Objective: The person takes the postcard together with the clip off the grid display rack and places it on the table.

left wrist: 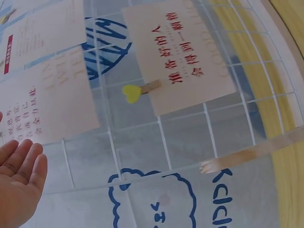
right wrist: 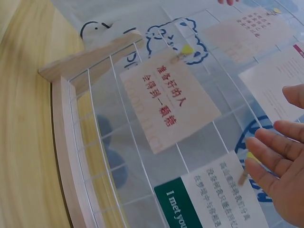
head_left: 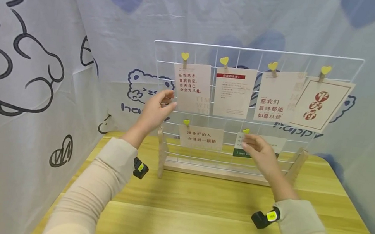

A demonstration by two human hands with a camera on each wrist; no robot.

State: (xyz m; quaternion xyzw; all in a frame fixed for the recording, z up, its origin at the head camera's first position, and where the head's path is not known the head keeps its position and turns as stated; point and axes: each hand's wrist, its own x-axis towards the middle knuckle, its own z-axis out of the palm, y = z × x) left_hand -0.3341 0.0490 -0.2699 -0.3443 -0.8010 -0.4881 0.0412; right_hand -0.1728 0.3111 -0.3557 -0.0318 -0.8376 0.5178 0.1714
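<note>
My left hand [head_left: 154,111] is raised at the left side of a white wire grid [head_left: 249,126], beside the upper left card [head_left: 191,102]. Its fingers are loosely bent, and the left wrist view shows nothing in the palm [left wrist: 19,194]. In front of the green-and-white card [head_left: 277,143] at the lower right is my right hand [head_left: 261,155], close to that card's yellow heart clip [head_left: 246,131]. The right wrist view shows these fingers [right wrist: 270,145] extended and partly covering the clip; contact cannot be told. Another lower card [head_left: 200,139] hangs from a heart clip [head_left: 186,122].
The upper row also holds a red-headed card [head_left: 231,99], a card with red writing [head_left: 274,92] and a bordered card [head_left: 322,106], under heart clips. A wooden base [head_left: 215,172] supports the grid on a yellow wood-grain table [head_left: 188,226]. Patterned cloth [head_left: 113,37] surrounds it.
</note>
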